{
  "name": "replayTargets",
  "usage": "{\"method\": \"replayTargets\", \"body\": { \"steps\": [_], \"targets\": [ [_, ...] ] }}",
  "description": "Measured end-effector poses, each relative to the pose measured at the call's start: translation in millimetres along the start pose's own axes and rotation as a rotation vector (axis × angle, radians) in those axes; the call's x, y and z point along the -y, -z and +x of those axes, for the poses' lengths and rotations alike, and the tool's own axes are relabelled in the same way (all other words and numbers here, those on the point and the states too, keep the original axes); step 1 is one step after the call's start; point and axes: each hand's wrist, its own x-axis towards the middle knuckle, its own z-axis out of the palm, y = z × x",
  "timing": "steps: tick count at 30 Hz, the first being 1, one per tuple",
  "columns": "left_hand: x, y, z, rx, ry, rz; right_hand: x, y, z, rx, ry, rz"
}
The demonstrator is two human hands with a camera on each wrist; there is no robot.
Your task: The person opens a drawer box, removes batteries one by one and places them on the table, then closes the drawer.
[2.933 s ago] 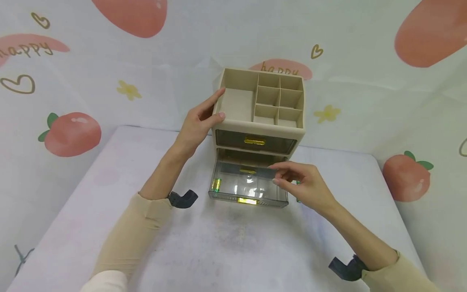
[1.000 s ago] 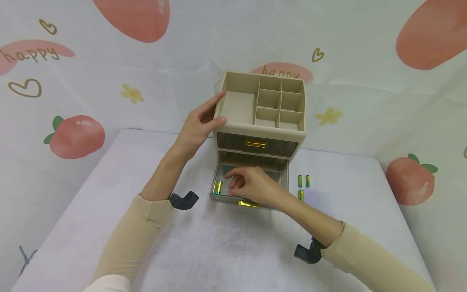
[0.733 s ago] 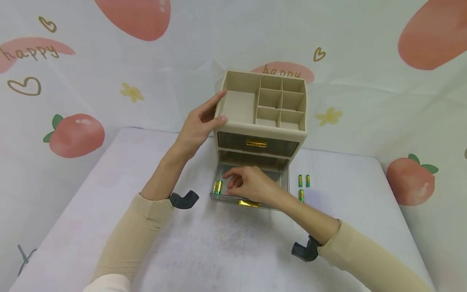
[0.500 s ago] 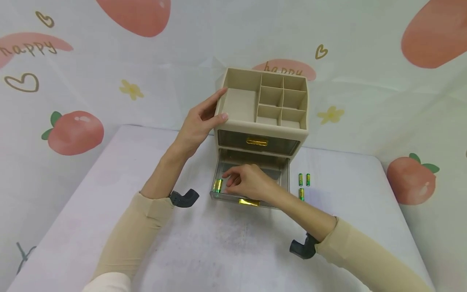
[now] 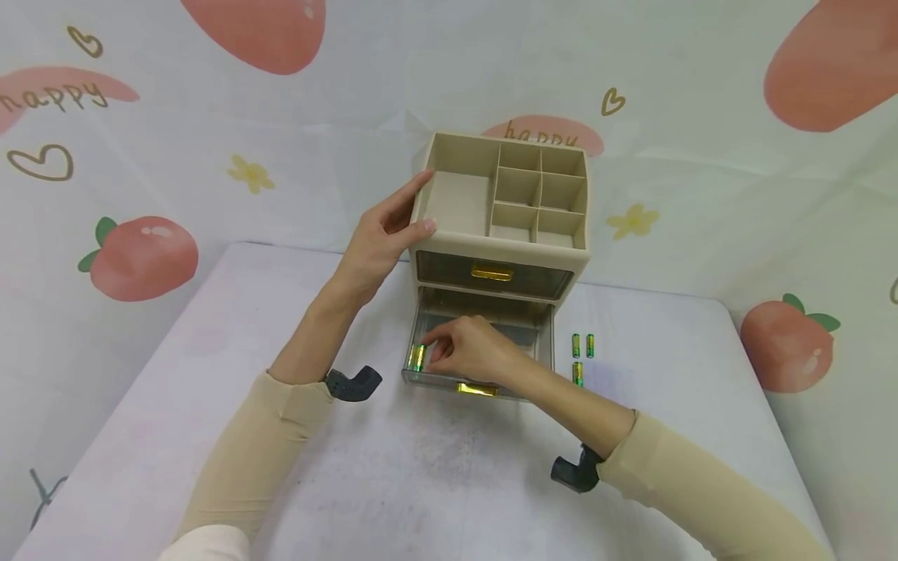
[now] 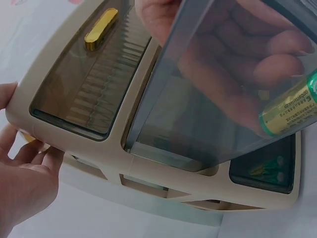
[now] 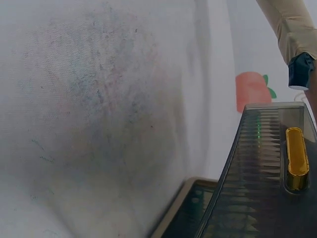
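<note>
A beige desk organizer (image 5: 501, 245) with a divided top stands at the back; its lower clear drawer (image 5: 438, 380) is pulled out. My left hand (image 5: 375, 245) grips the organizer's left side, thumb on the top rim; in the left wrist view its fingers (image 6: 34, 153) bend against the casing. Inside the drawer, at the front left corner, stands or lies a green and gold battery (image 6: 292, 106). My right hand (image 5: 473, 351) reaches into the drawer with bent fingers, index fingertip right at one end of the battery. Whether it pinches the battery I cannot tell.
Three more batteries (image 5: 578, 374) lie on the white table (image 5: 449, 483) right of the drawer. Above the open drawer is a closed one with a gold handle (image 5: 492, 272). A fruit-printed cloth (image 5: 337, 117) hangs close behind the organizer.
My right hand has moved from the drawer's right side leftward into it, then slightly closer to the battery in the corner. The left hand keeps its place on the organizer.
</note>
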Motion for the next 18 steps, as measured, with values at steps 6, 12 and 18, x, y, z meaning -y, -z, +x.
{"method": "replayTargets", "body": {
  "steps": [6, 12, 18],
  "targets": [
    [0.1, 0.9, 0.2, -0.005, 0.005, -0.002, 1, -3, 5.0, -0.003, 0.023, -0.056],
    [-0.1, 0.2, 0.3, 0.000, 0.000, 0.005, 0, -6, 10.0, -0.034, 0.056, -0.125],
    [0.5, 0.5, 1.2, -0.002, 0.006, -0.004, 0, -7, 12.7, -0.031, 0.051, -0.170]
  ]
}}
